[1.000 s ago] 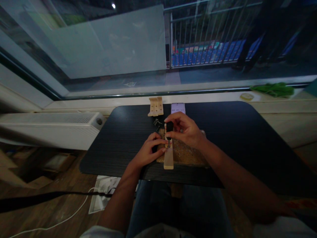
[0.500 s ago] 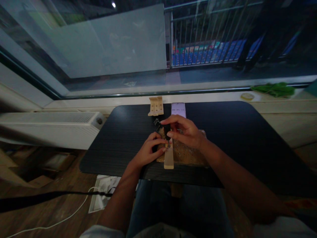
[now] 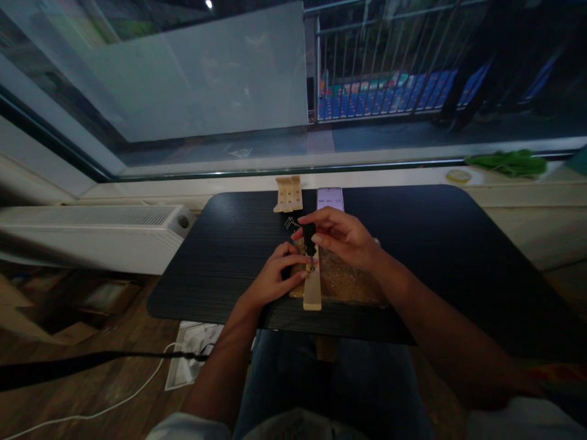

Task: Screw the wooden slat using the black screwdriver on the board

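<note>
My right hand (image 3: pixel 351 241) holds a screwdriver (image 3: pixel 309 238) upright by its black handle. Its metal shaft points down at a small screw in a pale wooden strip (image 3: pixel 312 294). From the left, my left hand (image 3: pixel 270 282) grips the strip, with thumb and fingers at its edge near the screw. Beneath the strip lies a brown, worn board (image 3: pixel 351 284), partly hidden by my right hand and forearm. Small metal pieces (image 3: pixel 290 223), perhaps screws or clips, sit just beyond the board on something dark.
At the back of the black table (image 3: pixel 202 263) stand a light wooden piece with holes (image 3: pixel 288 194) and a phone (image 3: pixel 330 198) showing a timer. A radiator (image 3: pixel 137 238) is to the left. Green leaves (image 3: pixel 507 163) and a lemon slice (image 3: pixel 458 176) lie on the windowsill.
My right hand's fingers have shifted slightly around the screwdriver handle, showing more of it. My left hand and the wooden strip stay in place.
</note>
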The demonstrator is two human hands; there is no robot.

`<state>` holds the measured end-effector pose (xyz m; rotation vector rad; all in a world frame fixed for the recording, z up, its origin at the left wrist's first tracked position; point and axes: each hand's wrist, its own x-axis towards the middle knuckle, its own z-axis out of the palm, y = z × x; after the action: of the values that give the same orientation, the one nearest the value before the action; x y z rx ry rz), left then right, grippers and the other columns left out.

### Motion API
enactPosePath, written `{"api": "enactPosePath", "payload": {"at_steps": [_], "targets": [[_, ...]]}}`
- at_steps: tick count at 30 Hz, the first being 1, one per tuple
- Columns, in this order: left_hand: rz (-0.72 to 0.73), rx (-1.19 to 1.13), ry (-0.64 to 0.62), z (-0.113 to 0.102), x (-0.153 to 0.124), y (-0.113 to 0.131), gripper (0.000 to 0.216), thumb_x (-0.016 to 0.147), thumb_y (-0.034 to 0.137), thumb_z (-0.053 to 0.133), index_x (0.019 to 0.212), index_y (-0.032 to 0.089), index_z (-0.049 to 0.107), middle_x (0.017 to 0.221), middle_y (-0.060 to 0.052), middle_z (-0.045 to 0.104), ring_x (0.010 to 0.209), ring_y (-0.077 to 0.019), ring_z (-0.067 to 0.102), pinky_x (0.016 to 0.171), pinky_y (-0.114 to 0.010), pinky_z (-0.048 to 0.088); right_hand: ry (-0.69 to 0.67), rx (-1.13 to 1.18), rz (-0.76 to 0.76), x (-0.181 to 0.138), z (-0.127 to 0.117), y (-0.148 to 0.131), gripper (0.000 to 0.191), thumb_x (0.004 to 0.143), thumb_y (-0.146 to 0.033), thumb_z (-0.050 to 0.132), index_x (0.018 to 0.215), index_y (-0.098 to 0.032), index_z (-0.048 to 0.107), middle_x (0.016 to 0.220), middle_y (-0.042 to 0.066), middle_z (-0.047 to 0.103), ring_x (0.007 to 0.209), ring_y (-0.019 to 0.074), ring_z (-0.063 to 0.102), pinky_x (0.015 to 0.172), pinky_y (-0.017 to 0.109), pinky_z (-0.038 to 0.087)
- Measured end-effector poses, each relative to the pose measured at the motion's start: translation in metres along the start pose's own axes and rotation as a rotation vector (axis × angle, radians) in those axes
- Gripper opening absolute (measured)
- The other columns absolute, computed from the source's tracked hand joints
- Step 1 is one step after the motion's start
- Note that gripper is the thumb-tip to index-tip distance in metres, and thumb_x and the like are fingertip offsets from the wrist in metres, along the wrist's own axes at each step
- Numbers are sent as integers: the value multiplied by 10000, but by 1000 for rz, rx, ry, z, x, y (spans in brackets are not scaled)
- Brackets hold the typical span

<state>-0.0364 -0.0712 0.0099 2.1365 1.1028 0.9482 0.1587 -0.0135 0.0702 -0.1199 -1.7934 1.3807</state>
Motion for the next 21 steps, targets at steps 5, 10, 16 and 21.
{"api": "enactPosePath", "payload": {"at_steps": [5, 10, 16, 21], "targets": [[-10, 4, -3, 0, 0, 1, 337, 897, 441, 541, 1076, 200, 695, 943, -55, 497, 975, -210, 482, 899, -362, 430, 94, -9, 11, 1, 2, -1, 237, 825, -191, 674, 1055, -176, 619, 895, -1, 694, 750, 57, 643, 665, 175, 507], [-3, 3, 0, 1, 0, 1, 323, 895, 419, 549, 1080, 195, 691, 963, -66, 508, 1008, -228, 483, 917, -380, 425, 180, -106, 28, 1, 1, 0, 250, 760, -225, 735, 992, -183, 653, 720, -51, 605, 531, 29, 460, 473, 163, 369], [-6, 20, -4, 0, 0, 0, 310, 894, 395, 556, 1080, 188, 692, 981, -70, 515, 1026, -228, 492, 929, -379, 424, 196, -123, 10, 1, 1, 6, 274, 752, -228, 733, 1002, -204, 623, 745, -53, 583, 494, 31, 356, 443, 180, 297], [-7, 12, -3, 1, 0, -1, 301, 894, 384, 560, 1092, 201, 692, 1012, -72, 520, 1043, -227, 495, 958, -387, 420, 204, -167, 32, 1, 1, 7, 310, 738, -256, 745, 1017, -218, 613, 759, -51, 532, 530, 44, 359, 469, 192, 287]]}}
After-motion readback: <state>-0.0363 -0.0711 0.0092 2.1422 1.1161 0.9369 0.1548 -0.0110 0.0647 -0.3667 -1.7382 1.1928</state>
